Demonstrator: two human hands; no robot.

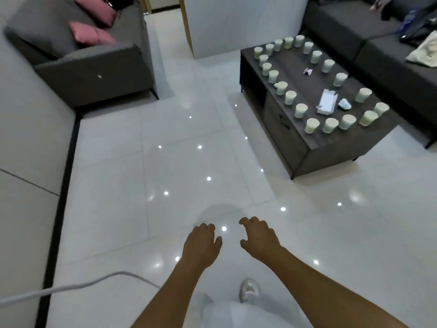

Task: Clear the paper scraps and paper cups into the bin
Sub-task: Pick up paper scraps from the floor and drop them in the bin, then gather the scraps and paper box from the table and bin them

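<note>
Well beyond the fingertips, up and to the right, paper cups (301, 110) ring the dark coffee table (331, 147), with paper scraps (326, 104) lying inside the ring. Both the left hand (202, 242) and right hand (259, 237) hang loosely curled and hold nothing, probably free for collecting. No bin is in view.

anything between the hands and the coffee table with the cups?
Head view: only bare glossy floor tiles between the left hand, the right hand and the coffee table carrying the paper cups. Both hands hold nothing.
</note>
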